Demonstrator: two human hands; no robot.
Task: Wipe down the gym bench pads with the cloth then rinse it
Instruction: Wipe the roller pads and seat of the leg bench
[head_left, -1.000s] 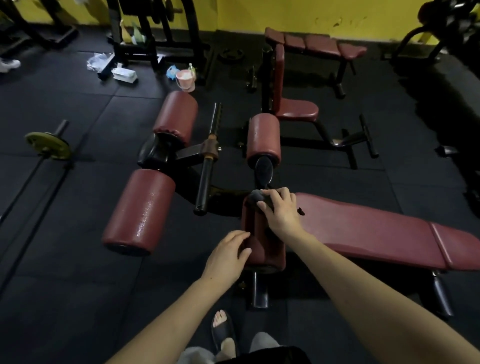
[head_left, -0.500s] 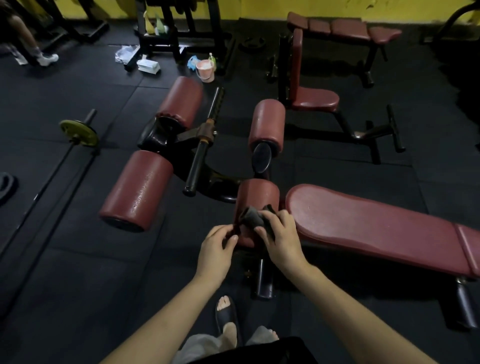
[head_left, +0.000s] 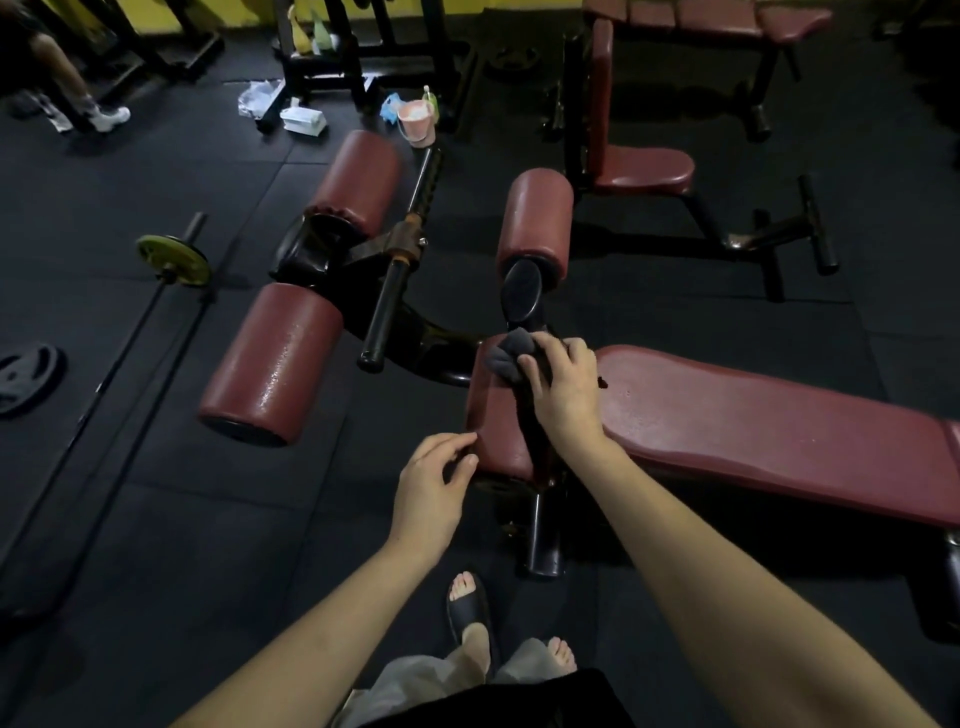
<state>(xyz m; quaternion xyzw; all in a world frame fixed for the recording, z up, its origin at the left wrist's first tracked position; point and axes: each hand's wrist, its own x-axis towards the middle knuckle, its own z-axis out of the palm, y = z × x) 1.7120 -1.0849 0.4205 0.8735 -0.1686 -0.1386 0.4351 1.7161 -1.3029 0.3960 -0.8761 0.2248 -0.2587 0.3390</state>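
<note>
Step in hand: wiping; the right hand (head_left: 563, 387) pressed the cloth (head_left: 506, 356) onto the far end of the near roller pad (head_left: 496, 415).
Right grip: fingers closed over the bunched grey cloth, pinning it to the pad.
Left grip: the left hand (head_left: 434, 486) was loosely curled, holding nothing, fingertips at the pad's near edge, seemingly steadying it.
Next move: likely a drag of the cloth along the roller towards the body, then on to the long seat pad (head_left: 753, 415); rinsing was not yet due.
Roller pads: four maroon ones on this machine.
Cloths: one.
Buckets: one pink bucket (head_left: 415, 120) on the floor beyond, a probable rinse spot.
</note>
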